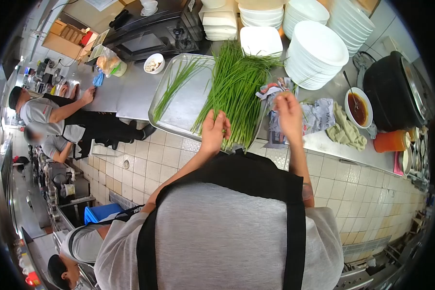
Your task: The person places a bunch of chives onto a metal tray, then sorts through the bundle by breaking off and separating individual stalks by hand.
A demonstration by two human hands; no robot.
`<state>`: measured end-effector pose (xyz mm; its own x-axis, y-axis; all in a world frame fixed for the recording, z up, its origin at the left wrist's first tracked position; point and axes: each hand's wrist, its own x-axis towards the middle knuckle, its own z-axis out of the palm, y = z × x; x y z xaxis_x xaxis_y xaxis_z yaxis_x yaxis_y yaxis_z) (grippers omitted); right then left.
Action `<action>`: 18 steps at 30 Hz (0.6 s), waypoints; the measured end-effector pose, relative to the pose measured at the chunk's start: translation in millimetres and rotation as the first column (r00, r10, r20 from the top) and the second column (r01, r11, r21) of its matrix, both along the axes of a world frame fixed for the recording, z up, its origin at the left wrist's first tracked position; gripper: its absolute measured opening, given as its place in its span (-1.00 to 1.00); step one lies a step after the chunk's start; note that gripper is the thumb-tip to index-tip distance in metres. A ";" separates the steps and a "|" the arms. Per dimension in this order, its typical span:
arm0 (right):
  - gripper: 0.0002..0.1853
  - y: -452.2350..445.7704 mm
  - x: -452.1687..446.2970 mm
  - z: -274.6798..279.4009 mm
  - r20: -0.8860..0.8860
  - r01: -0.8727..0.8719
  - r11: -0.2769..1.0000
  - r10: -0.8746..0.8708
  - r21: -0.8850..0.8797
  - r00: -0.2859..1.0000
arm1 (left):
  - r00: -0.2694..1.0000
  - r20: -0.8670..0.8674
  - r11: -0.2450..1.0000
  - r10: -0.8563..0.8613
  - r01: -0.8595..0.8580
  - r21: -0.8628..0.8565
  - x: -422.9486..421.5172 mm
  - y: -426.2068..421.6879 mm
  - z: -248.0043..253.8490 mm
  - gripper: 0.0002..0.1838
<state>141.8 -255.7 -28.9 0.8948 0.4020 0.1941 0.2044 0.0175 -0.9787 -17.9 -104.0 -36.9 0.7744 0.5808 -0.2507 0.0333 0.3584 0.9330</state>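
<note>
A large heap of long green stalks (241, 87) lies on the right part of a metal tray (193, 104), with a smaller bunch (179, 87) at the tray's left. My left hand (216, 129) is at the heap's lower left edge, its fingers curled; what they hold, if anything, is too small to name. Just right of the tray, my right hand (288, 108) is raised over printed paper (319, 116), fingertips pressed together. Whatever may be between them cannot be made out. A crumpled green cloth (345, 129) lies farther right.
Stacked white plates (316, 53) stand behind the paper. To the right are a bowl of brown sauce (357, 108), a black pot (394, 92) and an orange container (390, 141). A small white bowl (154, 63) sits left of the tray. Several people work at the left.
</note>
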 end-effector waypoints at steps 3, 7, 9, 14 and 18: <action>-0.79 -39.9 36.0 3.2 0.184 0.148 0.843 -0.059 -0.517 0.981 | 0.994 -0.011 0.989 -0.107 0.107 0.103 -5.3 -0.5 0.2 -0.89; -0.76 -60.5 54.0 -22.7 0.393 0.345 0.553 -0.033 -0.759 0.919 | 0.981 0.013 0.970 -0.195 0.191 0.149 -11.6 -3.3 -11.9 -0.88; -0.74 -54.6 46.3 -18.5 0.358 0.297 0.705 -0.065 -0.644 0.931 | 0.975 -0.001 0.959 -0.220 0.217 0.181 -12.6 -4.5 -16.4 -0.86; -0.75 -5.9 13.1 -7.0 -0.253 -0.228 0.973 0.229 0.034 0.940 | 0.943 -0.108 0.865 -0.314 0.331 0.377 -18.7 -7.7 -12.5 -0.83; -0.77 18.0 2.4 -1.5 -0.565 -0.200 0.912 0.383 0.359 0.730 | 0.898 -0.115 0.847 -0.424 0.439 0.300 -23.4 -7.2 -14.4 -0.82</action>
<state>144.2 -237.7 -30.4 0.7001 0.6801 -0.2174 -0.4934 0.2408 -0.8358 -41.3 -111.2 -51.3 0.9579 0.2435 -0.1522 0.1592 -0.0090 0.9872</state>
